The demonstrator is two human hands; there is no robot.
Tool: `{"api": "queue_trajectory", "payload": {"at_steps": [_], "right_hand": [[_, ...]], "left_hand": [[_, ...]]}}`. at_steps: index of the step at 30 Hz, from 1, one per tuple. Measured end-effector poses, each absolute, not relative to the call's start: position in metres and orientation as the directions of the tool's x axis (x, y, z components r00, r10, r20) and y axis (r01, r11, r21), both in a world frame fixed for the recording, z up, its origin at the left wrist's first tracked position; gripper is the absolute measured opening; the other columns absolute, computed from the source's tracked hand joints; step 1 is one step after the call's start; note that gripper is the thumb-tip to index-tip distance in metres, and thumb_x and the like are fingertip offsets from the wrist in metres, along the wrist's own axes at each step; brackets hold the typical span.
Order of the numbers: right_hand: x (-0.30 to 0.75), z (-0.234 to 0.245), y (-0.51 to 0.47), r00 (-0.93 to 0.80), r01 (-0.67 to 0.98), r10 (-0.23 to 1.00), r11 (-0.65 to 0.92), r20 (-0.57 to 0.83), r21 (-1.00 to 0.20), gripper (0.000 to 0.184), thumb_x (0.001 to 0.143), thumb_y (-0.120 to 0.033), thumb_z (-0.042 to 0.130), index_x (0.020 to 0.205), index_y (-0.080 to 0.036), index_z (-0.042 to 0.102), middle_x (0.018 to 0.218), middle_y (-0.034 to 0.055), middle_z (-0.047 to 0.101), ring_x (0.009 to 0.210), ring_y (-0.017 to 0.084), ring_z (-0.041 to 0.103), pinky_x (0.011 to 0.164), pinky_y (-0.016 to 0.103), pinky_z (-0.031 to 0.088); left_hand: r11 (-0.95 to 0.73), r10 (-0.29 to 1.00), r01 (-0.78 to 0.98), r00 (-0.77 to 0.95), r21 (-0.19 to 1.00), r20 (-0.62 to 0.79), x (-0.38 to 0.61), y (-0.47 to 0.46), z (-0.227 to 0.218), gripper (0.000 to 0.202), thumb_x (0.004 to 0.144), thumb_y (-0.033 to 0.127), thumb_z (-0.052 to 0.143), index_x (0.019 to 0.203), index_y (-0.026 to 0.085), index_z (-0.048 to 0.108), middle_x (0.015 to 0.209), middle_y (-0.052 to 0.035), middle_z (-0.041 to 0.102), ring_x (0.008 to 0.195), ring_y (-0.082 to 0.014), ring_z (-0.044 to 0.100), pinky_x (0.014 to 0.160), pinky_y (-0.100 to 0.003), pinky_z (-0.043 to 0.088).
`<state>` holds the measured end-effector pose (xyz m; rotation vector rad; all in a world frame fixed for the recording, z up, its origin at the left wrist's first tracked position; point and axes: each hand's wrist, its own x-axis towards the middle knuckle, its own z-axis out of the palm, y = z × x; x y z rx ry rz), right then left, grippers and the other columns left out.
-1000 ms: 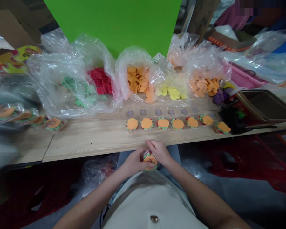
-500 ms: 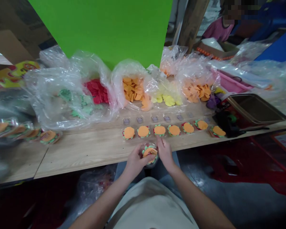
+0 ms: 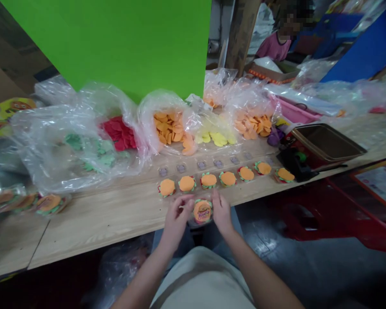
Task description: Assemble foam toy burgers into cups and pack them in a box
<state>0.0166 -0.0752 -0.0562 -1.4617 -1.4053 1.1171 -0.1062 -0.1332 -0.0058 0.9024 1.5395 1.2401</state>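
Observation:
Close to my body, at the table's front edge, is a toy burger in a clear plastic case (image 3: 202,211). Its orange foam top carries a printed label, and green and red layers show around the rim. My left hand (image 3: 177,216) grips the case at its left side, with the fingers bent. My right hand (image 3: 222,213) holds it from the right, fingers along the edge. Just behind lies a row of several foam burgers (image 3: 208,180) with plain orange tops. Small clear pieces with dark prints (image 3: 201,164) form another row behind them.
Clear bags hold green (image 3: 99,156), red (image 3: 119,132), orange (image 3: 169,127) and yellow foam pieces (image 3: 217,137). A brown tin (image 3: 328,143) stands right, a pink basket (image 3: 296,109) behind it. Cased burgers (image 3: 49,204) sit left. Behind a green panel (image 3: 116,47), a person (image 3: 275,47) is at right.
My left thumb has come off the burger's top to the case's left side, so the label now shows. The view has shifted, moving the table's things leftward in the picture.

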Motion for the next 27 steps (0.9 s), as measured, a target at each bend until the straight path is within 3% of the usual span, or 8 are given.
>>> {"api": "queue_trajectory", "payload": {"at_steps": [5,10,14,19,23,27], "right_hand": [[0.028,-0.054,-0.098,-0.382,0.486,0.924,0.218,0.019,-0.846,0.044,0.089,-0.043,0.03,0.059,-0.017,0.048,0.053,-0.0002,0.05,0.051,0.011,0.042,0.052,0.023,0.029],[0.034,-0.065,-0.118,-0.526,0.551,0.847,0.273,-0.074,-0.789,0.046,0.09,-0.04,0.029,0.058,-0.018,0.054,0.054,0.0019,0.055,0.05,0.011,0.045,0.052,0.024,0.028],[0.039,-0.073,-0.131,-0.51,0.565,0.853,0.232,-0.113,-0.792,0.047,0.089,-0.042,0.03,0.057,-0.017,0.053,0.052,0.0008,0.053,0.049,0.011,0.043,0.051,0.023,0.028],[0.043,-0.078,-0.151,-0.271,0.547,0.947,0.005,-0.172,-0.837,0.047,0.091,-0.044,0.024,0.065,-0.017,0.052,0.057,0.0,0.052,0.053,0.011,0.045,0.051,0.021,0.03],[0.043,-0.088,-0.158,-0.276,0.57,0.952,0.047,-0.137,-0.82,0.047,0.091,-0.044,0.026,0.063,-0.016,0.052,0.057,0.0007,0.052,0.053,0.011,0.044,0.052,0.021,0.03],[0.04,-0.098,-0.154,-0.272,0.576,0.956,0.075,-0.105,-0.814,0.051,0.09,-0.047,0.023,0.061,-0.016,0.051,0.055,0.0011,0.051,0.05,0.011,0.042,0.051,0.022,0.03]], "left_hand": [[0.335,0.935,0.132,0.072,0.933,-0.346,-0.13,-0.141,-0.004,0.028,0.075,0.04,0.055,0.085,0.015,0.065,0.081,-0.0046,0.065,0.075,-0.0178,0.056,0.069,-0.027,0.044],[0.325,0.926,0.213,0.129,0.922,-0.356,-0.121,-0.16,-0.026,0.023,0.076,0.034,0.052,0.076,0.015,0.066,0.071,-0.0018,0.061,0.066,-0.0139,0.052,0.064,-0.024,0.04],[0.383,0.92,0.128,0.035,0.915,-0.39,-0.112,-0.175,-0.041,0.02,0.075,0.032,0.054,0.07,0.014,0.061,0.069,-0.0014,0.058,0.066,-0.0128,0.05,0.064,-0.023,0.04],[0.451,0.891,0.009,-0.07,0.893,-0.449,-0.11,-0.187,-0.046,0.021,0.075,0.034,0.055,0.072,0.014,0.06,0.073,-0.0036,0.06,0.068,-0.014,0.052,0.065,-0.024,0.041],[0.456,0.874,-0.062,-0.157,0.888,-0.46,-0.109,-0.191,-0.046,0.023,0.074,0.036,0.056,0.071,0.014,0.059,0.069,-0.0023,0.058,0.065,-0.0128,0.05,0.062,-0.024,0.041],[0.466,0.871,-0.075,-0.136,0.881,-0.472,-0.109,-0.187,-0.047,0.025,0.072,0.038,0.057,0.068,0.013,0.058,0.065,-0.002,0.057,0.062,-0.0127,0.05,0.06,-0.023,0.04]]}}
